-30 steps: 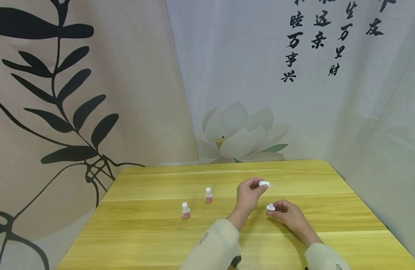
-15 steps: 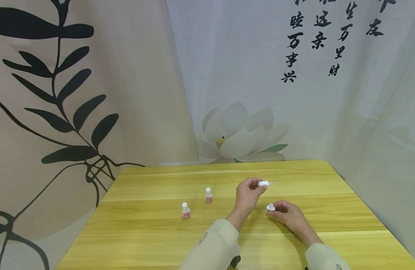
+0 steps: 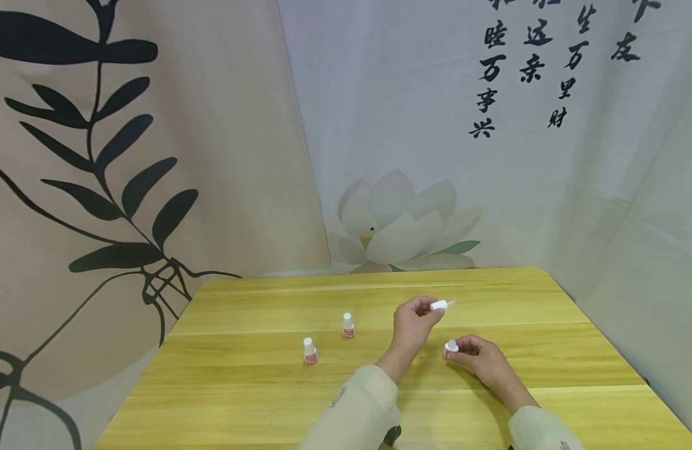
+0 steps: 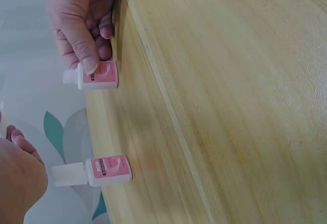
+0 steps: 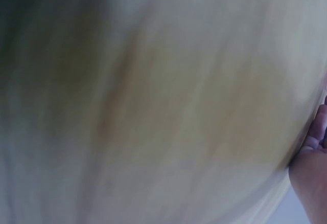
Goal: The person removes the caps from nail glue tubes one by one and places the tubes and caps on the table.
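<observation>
As right fingers (image 3: 472,340) flank bottle (image 4: 103,77), uncapped, upright

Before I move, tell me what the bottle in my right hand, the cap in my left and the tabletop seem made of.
Bottle: likely smooth plastic; its white, squared body has softly rounded edges and a pink label.
Cap: probably plastic, plain white, with no metallic glint.
Tabletop: wood or wood-look laminate, lightly glossy; streaked grain shows, but the core is hidden.

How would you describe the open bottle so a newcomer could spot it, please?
On the wooden table, find the right hand. It holds the open bottle; unlike the two capped bottles, this one's cap is off, in the left hand.
</observation>
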Demonstrator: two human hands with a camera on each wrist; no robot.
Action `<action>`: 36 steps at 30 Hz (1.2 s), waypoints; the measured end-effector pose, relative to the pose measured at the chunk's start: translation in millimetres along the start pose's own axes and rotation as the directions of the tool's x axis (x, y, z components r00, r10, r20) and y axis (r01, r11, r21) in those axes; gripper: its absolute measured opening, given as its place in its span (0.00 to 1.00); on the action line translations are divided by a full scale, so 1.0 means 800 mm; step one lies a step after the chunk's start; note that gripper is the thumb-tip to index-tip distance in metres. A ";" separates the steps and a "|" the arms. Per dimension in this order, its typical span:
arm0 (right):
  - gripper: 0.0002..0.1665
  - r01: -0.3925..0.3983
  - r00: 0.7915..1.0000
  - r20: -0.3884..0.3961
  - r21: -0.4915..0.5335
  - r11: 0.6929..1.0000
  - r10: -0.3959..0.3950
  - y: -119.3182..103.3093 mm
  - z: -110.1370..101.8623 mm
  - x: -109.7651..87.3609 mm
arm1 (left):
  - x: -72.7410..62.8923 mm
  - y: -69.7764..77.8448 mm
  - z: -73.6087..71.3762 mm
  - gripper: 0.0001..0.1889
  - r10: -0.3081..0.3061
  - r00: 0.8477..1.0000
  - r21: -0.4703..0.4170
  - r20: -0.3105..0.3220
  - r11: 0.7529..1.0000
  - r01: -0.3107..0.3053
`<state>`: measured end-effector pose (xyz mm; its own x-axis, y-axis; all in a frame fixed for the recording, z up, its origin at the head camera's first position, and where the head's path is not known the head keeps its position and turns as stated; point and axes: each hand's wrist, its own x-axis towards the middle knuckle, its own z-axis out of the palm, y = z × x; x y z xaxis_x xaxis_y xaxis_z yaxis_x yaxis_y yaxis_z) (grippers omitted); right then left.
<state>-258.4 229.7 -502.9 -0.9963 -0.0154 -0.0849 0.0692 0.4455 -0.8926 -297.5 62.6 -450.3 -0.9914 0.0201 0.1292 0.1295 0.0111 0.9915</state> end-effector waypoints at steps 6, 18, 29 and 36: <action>0.19 -0.006 1.000 -0.005 0.001 1.000 0.006 -0.001 0.000 -0.001 | 0.000 0.000 0.000 0.07 0.006 1.000 -0.004 -0.007 1.000 -0.006; 0.19 0.002 1.000 -0.004 0.018 1.000 -0.002 -0.002 0.000 0.000 | 0.002 0.000 0.002 0.08 0.002 1.000 -0.002 -0.004 1.000 -0.002; 0.18 0.001 1.000 -0.005 -0.006 1.000 -0.001 -0.001 0.000 0.000 | 0.003 0.000 0.002 0.11 0.006 1.000 -0.004 -0.006 1.000 -0.006; 0.18 0.010 1.000 0.003 -0.012 1.000 -0.010 -0.002 0.000 -0.001 | 0.005 0.001 0.001 0.08 0.016 1.000 0.017 -0.006 1.000 -0.016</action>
<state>-257.6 228.9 -501.2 -0.9968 -0.0223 -0.0771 0.0585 0.4562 -0.8879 -301.0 63.8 -449.3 -0.9893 0.0144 0.1453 0.1457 0.0277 0.9889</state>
